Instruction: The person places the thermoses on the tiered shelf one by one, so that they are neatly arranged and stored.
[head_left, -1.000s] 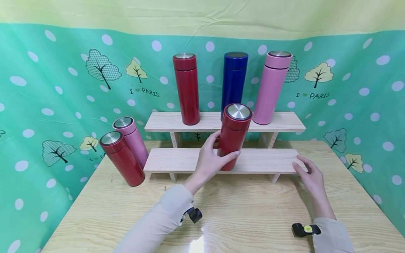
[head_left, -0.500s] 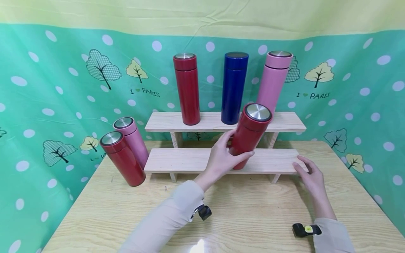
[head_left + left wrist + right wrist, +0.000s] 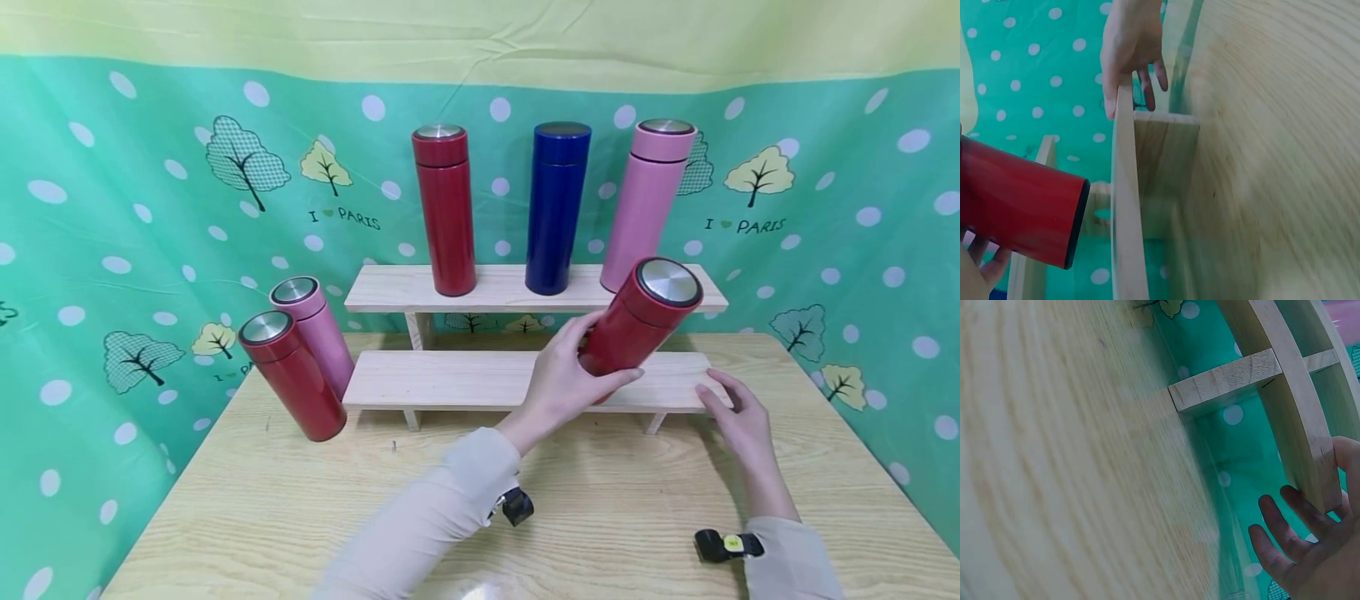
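Note:
My left hand (image 3: 558,379) grips a red thermos bottle (image 3: 630,329) with a steel-topped lid, fingers behind it and thumb in front. The bottle leans to the right over the right half of the lower wooden shelf (image 3: 442,379). In the left wrist view, a gap shows between the bottle's black-rimmed base (image 3: 1079,225) and the board's edge. At that board's right end, my right hand (image 3: 746,425) pinches the wood, thumb on one side. Seen from the right wrist, the other fingers (image 3: 1279,528) spread loosely below the board.
On the upper shelf (image 3: 495,287) stand a red bottle (image 3: 447,217), a blue bottle (image 3: 557,212) and a pink bottle (image 3: 647,204). Left of the shelves, another red bottle (image 3: 296,379) and a pink bottle (image 3: 322,337) stand on the table (image 3: 247,517). A dotted curtain (image 3: 150,250) hangs behind.
My left hand has carried the red thermos bottle to the right along the lower shelf, and the bottle now tilts further right. The blue bottle is uncovered. My right hand stays put.

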Tool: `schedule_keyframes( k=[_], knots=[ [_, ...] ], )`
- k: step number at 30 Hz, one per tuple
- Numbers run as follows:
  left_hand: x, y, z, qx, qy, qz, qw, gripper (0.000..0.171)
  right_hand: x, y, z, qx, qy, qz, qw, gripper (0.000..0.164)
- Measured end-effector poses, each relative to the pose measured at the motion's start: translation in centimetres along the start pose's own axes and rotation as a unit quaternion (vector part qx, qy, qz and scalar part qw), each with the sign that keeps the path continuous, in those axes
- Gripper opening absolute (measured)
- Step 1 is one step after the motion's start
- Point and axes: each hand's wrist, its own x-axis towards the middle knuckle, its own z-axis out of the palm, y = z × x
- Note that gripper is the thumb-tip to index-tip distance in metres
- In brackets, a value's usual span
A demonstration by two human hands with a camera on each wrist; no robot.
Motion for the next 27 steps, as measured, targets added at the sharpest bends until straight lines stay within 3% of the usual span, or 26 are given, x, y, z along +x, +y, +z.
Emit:
schedule_keyframes(
  k=[8, 16, 27],
  knots=[
    [0.3, 0.4, 1.8, 0.003, 0.008, -0.03, 0.9995, 0.077, 0.1, 0.1, 0.1, 0.01, -0.001, -0.003, 1.0, 0.061],
    [0.9, 0.6, 3.2, -0.023, 0.012, -0.058, 0.998, 0.073, 0.1, 0.0, -0.1, 0.005, -0.001, -0.01, 1.0, 0.061],
    [1.5, 0.4, 4.7, 0.001, 0.019, -0.072, 0.9972, 0.072, 0.1, 0.0, -0.1, -0.009, -0.003, -0.011, 1.0, 0.064]
  ],
)
